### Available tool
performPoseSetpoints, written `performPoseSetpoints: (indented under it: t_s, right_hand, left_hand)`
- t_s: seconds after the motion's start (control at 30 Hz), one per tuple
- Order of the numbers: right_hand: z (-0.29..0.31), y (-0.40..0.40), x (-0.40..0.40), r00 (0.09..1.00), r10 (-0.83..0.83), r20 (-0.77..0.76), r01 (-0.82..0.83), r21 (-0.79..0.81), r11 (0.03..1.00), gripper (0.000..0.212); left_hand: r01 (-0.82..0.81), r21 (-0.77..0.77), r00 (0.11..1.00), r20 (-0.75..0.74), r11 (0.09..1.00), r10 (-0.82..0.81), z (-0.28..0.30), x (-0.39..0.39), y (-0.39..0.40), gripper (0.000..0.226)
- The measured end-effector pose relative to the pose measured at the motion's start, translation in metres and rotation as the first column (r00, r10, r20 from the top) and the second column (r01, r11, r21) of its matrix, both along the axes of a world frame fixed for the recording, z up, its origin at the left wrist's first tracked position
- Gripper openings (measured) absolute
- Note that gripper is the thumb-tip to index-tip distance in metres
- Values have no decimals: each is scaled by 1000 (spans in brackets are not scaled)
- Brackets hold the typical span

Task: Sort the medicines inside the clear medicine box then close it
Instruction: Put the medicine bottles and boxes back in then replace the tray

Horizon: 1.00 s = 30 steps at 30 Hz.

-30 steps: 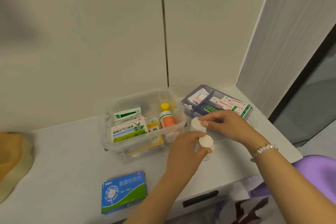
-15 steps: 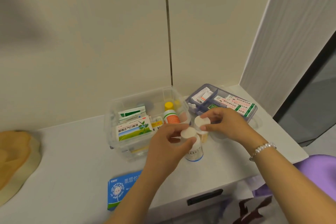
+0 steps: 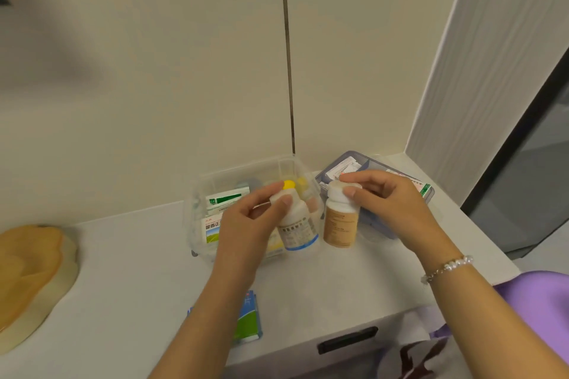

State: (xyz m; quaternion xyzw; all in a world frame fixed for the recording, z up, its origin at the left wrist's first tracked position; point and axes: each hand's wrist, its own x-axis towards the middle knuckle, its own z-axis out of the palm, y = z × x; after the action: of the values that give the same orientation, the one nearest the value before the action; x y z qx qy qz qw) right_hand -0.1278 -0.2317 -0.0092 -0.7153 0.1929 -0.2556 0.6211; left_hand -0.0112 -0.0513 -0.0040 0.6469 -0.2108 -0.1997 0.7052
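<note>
My left hand point(image 3: 246, 224) grips the cap of a white bottle with a blue-edged label point(image 3: 298, 231), held up in front of the clear medicine box point(image 3: 240, 175). My right hand point(image 3: 391, 203) pinches the white cap of a tan-labelled bottle point(image 3: 340, 224), lifted just right of the box. Inside the box stand green-and-white cartons point(image 3: 224, 198) and a yellow-capped bottle point(image 3: 289, 184), partly hidden by my left hand.
A purple-tinted tray point(image 3: 428, 197) with flat packets lies behind my right hand. A blue-and-green carton point(image 3: 249, 317) lies near the counter's front edge under my left forearm. An orange cushion-like object point(image 3: 27, 274) sits at far left. A drawer handle point(image 3: 348, 340) is below the edge.
Both bottles have been lifted off the counter and raised. My left hand has carried its bottle leftward to the front of the clear box; the two bottles now hang apart, side by side.
</note>
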Motion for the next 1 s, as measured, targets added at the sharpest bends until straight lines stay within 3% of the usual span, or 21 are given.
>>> performPoseSetpoints:
  t_s: [0.27, 0.37, 0.47, 0.6, 1.0]
  right_hand:
    - [5, 16, 30, 997, -62, 54, 59, 69, 996, 9]
    - [3, 14, 34, 997, -63, 43, 59, 77, 995, 8]
    - [1, 10, 35, 999, -35, 28, 31, 129, 991, 23]
    - [-1, 8, 38, 1000, -24, 18, 22, 127, 992, 40]
    - [-3, 3, 37, 997, -81, -4, 81, 76, 994, 19]
  left_hand:
    - [-117, 91, 992, -30, 989, 120, 17, 40, -21, 11]
    - [-83, 183, 995, -47, 980, 93, 17, 53, -39, 2]
    - [-52, 316, 995, -69, 947, 77, 8, 58, -58, 13]
    - [38, 474, 999, -44, 880, -20, -9, 59, -72, 10]
    - [238, 552, 971, -132, 799, -198, -20, 58, -63, 47]
